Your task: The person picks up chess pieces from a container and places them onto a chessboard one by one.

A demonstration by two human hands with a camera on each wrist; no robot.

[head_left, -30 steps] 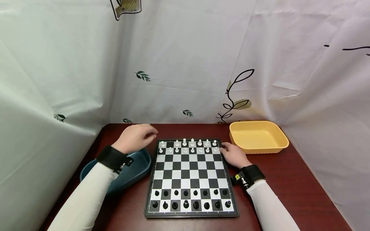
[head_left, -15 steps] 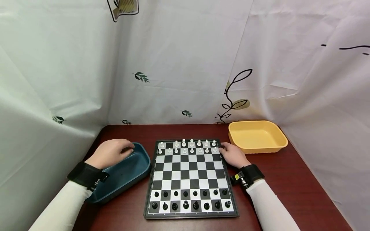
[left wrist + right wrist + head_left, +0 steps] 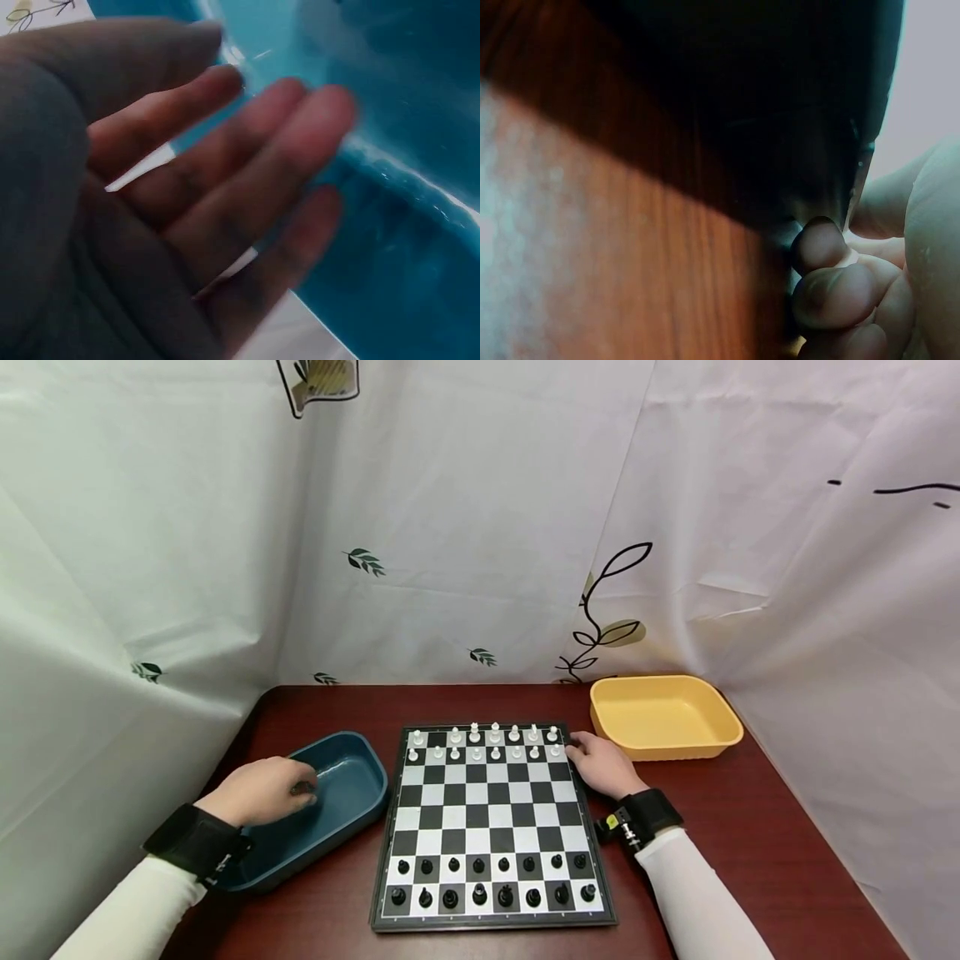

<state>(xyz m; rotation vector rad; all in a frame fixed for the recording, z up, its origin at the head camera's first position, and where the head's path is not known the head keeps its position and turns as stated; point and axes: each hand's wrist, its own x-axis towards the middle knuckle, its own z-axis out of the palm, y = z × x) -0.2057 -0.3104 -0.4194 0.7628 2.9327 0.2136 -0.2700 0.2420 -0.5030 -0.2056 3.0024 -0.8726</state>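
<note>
My left hand point(image 3: 262, 789) hangs over the blue tray point(image 3: 351, 739) at the left, its fingers loosely bent. In the left wrist view nothing lies between the thumb and fingers point(image 3: 225, 172), and the tray's blue plastic point(image 3: 420, 82) shows behind them. My right hand point(image 3: 603, 766) grips the chessboard point(image 3: 487, 816) at its far right edge. In the right wrist view the thumb is at the top edge and the curled fingertips point(image 3: 836, 296) are at the board's dark side. White pieces point(image 3: 495, 734) stand in two far rows, with one back-row square bare. Black pieces point(image 3: 479, 893) fill two near rows.
A yellow tray point(image 3: 675, 752) stands at the back right, beyond my right hand. The dark red table point(image 3: 750, 860) ends against a white patterned cloth point(image 3: 450, 527) at the back and sides.
My left hand has moved from beside the board's far left corner leftward and nearer, to over the blue tray. My right hand has stayed at the board's edge.
</note>
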